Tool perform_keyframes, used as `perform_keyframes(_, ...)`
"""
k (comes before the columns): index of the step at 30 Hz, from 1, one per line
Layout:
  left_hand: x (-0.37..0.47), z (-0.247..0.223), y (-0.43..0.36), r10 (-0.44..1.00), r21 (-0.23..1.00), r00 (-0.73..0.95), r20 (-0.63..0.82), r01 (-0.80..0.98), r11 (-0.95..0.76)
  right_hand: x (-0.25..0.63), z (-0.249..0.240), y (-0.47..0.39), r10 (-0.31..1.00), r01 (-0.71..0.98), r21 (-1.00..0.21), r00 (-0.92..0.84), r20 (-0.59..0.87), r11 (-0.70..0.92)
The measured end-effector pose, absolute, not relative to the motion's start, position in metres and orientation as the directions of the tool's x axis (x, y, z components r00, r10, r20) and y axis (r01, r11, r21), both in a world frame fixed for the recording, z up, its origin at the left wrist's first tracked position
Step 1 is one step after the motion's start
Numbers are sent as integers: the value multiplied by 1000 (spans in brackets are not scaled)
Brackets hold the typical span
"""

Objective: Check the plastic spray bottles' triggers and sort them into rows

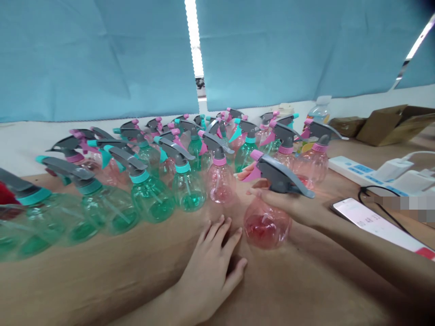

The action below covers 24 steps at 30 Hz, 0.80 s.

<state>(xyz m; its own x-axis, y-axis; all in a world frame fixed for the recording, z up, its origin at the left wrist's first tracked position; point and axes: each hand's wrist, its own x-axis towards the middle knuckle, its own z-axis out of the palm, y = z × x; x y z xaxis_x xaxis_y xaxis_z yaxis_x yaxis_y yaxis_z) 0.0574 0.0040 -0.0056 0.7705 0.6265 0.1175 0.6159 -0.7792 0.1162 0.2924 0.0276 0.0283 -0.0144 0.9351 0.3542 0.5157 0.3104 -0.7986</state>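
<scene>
My right hand [272, 194] wraps round the neck of a pink spray bottle [267, 228], just under its grey trigger head with pink nozzle and lever. That bottle stands on the brown table [136, 290], or very close to it; some pink liquid shows low inside. To its left, my left hand [214, 258] lies flat on the table with fingers spread, holding nothing. Just beyond my left fingertips are another pink spray bottle [220, 183] and a green spray bottle [188, 192], both upright.
Several more green and pink spray bottles [152, 199] crowd the left and back. At right lie a phone [380, 228], a black cable [384, 210] and a power strip [360, 172] with white chargers. Farther back stand a clear bottle [320, 110] and an open cardboard box [387, 124].
</scene>
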Motion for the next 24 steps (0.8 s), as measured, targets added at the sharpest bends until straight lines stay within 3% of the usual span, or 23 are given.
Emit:
perform_keyframes(5, 57, -5, 5, 620, 115, 775, 124, 610, -784, 277, 45, 37, 947, 413, -853, -108, 301, 319)
perform_keyframes(13, 58, -2, 4, 628, 118, 770, 114, 617, -778, 274, 42, 26, 961, 454, -851, -52, 272, 265)
perform_keyframes(24, 58, -3, 5, 634, 124, 767, 101, 623, -773, 261, 59, 20, 929, 551, -786, 48, 366, 281)
